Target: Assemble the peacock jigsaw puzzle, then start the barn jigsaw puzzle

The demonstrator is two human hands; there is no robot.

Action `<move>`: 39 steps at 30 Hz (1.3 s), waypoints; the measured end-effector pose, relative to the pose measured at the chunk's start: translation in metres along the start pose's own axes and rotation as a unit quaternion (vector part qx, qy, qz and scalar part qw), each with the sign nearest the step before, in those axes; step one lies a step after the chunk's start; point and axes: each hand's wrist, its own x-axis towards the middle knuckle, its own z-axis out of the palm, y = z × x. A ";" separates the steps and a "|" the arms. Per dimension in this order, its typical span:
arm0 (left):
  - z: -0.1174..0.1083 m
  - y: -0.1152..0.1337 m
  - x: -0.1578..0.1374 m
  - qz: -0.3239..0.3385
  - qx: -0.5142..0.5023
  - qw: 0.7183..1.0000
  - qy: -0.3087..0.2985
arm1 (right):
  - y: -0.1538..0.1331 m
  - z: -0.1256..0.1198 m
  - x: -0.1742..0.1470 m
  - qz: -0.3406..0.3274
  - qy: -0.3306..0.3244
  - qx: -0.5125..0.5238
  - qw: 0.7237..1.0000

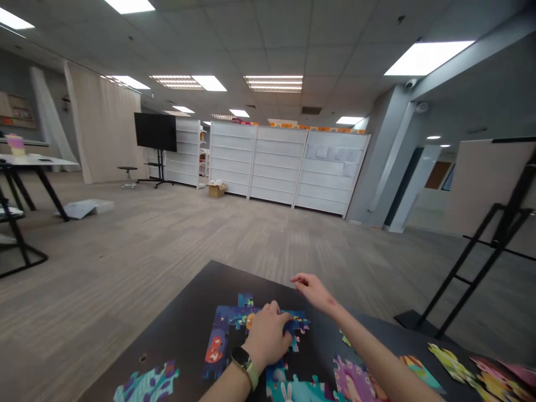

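Note:
A partly joined jigsaw puzzle [218,335] with blue, purple and teal pictures lies on the dark table. Over its upper middle rests my left hand [268,334], a watch on the wrist, fingertips bent down onto the joined pieces and thumb apart. The hand hides the pieces under it. My right hand [309,287] hovers near the table's far edge, right of the puzzle, its fingers loosely curved and no piece visible in them. A teal and purple puzzle section [148,382] lies apart at the lower left. Below my right forearm is a purple puzzle section [352,377].
More colourful puzzle pieces [450,360] lie along the right side of the black table [184,312]. A black stand [469,279] with a board rises at the right. White shelving [276,162], a screen [156,132] and a cardboard box [216,190] stand farther back.

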 end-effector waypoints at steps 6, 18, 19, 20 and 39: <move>0.001 0.001 -0.003 -0.004 0.015 1.000 0.005 | -0.069 0.054 0.030 -0.143 -0.127 -0.026 0.981; 0.002 -0.002 -0.004 0.010 0.015 1.000 0.003 | -0.078 0.063 0.065 -0.038 -0.155 -0.027 0.987; 0.002 -0.002 -0.004 0.011 0.013 1.000 0.002 | -0.064 0.049 0.060 -0.019 -0.126 -0.010 0.992; 0.003 -0.002 -0.003 0.012 0.010 1.000 0.002 | -0.047 0.035 0.051 0.002 -0.095 0.006 0.995; 0.006 -0.001 -0.002 0.006 0.012 1.000 -0.003 | 0.056 0.013 -0.064 0.133 0.139 0.055 0.980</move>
